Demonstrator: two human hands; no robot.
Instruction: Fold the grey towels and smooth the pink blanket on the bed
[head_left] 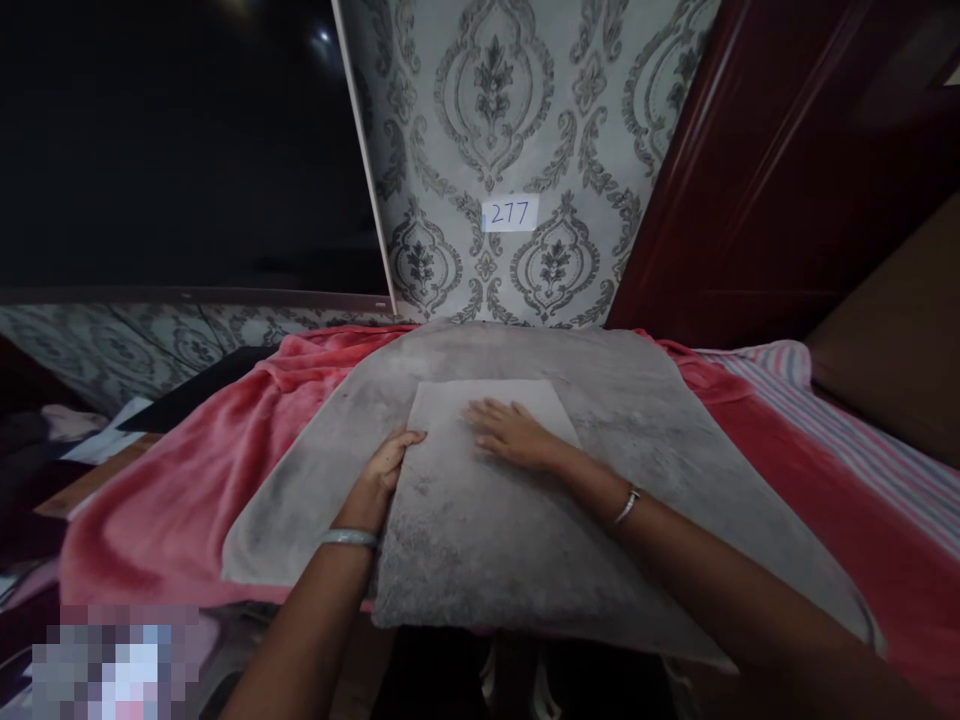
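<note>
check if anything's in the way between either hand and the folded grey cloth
Nothing visible is in the way. The right hand is spread over the folded grey cloth and the left hand is at its left edge, with no object between.

Grey cloth on red blanket; right hand flat on folded part, left hand at its edge.
</note>
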